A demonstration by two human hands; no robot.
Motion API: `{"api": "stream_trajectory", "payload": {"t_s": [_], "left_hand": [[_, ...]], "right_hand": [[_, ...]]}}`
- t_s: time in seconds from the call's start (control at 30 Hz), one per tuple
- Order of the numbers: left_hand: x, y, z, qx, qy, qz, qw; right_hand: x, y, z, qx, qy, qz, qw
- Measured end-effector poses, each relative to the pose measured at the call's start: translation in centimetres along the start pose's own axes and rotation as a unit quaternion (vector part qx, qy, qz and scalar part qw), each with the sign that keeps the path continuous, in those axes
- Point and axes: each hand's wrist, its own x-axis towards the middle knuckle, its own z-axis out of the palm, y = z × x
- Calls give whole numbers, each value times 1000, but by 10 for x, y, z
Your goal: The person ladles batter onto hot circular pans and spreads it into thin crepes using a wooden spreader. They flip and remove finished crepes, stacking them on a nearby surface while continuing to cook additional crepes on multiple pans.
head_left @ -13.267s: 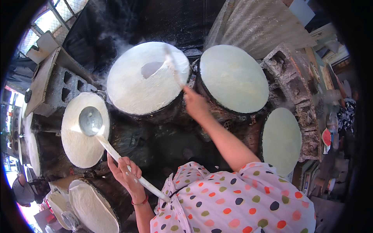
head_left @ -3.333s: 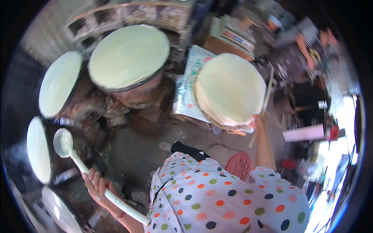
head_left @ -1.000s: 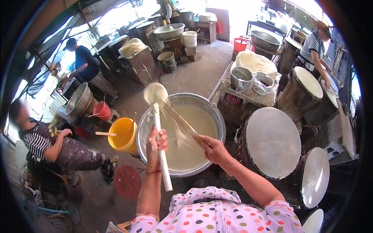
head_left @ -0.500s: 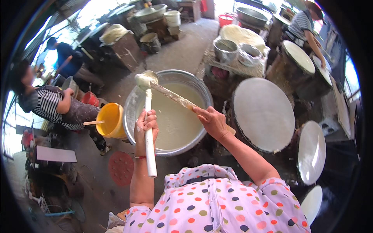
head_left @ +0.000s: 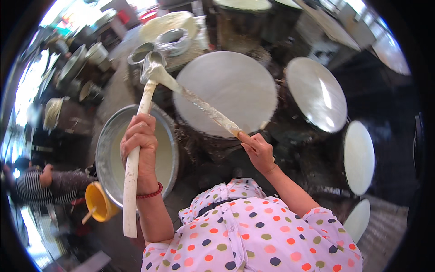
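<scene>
My left hand (head_left: 139, 140) is wrapped round the long white handle of a ladle (head_left: 131, 181). The ladle's bowl is coated in pale batter and hangs over the far rim side of a big metal basin (head_left: 102, 154) of creamy batter. In my right hand (head_left: 259, 153) is a wooden paddle (head_left: 206, 109), its far end smeared with batter and meeting the ladle's bowl. Beyond and beneath the paddle lies a large round pale griddle (head_left: 226, 86), with a smooth top.
More round plates (head_left: 316, 95) stand along the right. A yellow bucket (head_left: 100, 201) with a stick in it sits left of the basin, near a person in a striped top (head_left: 34, 186). Metal pots (head_left: 173, 43) and a heap of dough (head_left: 167, 25) are at the back.
My view has turned to the right. Ladle and paddle have moved together from over the basin toward the large round griddle; both hands keep their hold.
</scene>
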Motion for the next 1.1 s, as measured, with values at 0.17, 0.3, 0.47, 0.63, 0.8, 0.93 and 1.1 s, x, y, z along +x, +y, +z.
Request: {"api": "stream_trajectory", "payload": {"t_s": [0.17,0.3,0.47,0.63,0.8,0.93,1.1], "left_hand": [[82,-60,-56,39,54,-138,988],[143,-69,-114,502,67,-78,859],[163,-69,-182,868,83,16,489],[179,-13,-218,995,-44,81,42],[180,2,-203,987,-125,92,-50],[189,22,-187,982,-131,110,-81],[207,51,-160,970,-150,180,-56]], "right_hand": [[-41,47,-43,167,87,291,938],[-33,46,-55,275,150,397,862],[-47,64,-55,-21,164,266,950],[-49,59,-70,-136,60,318,937],[-39,31,-66,-121,25,366,922],[-37,29,-41,51,161,345,923],[-12,12,-13,182,160,467,850]]}}
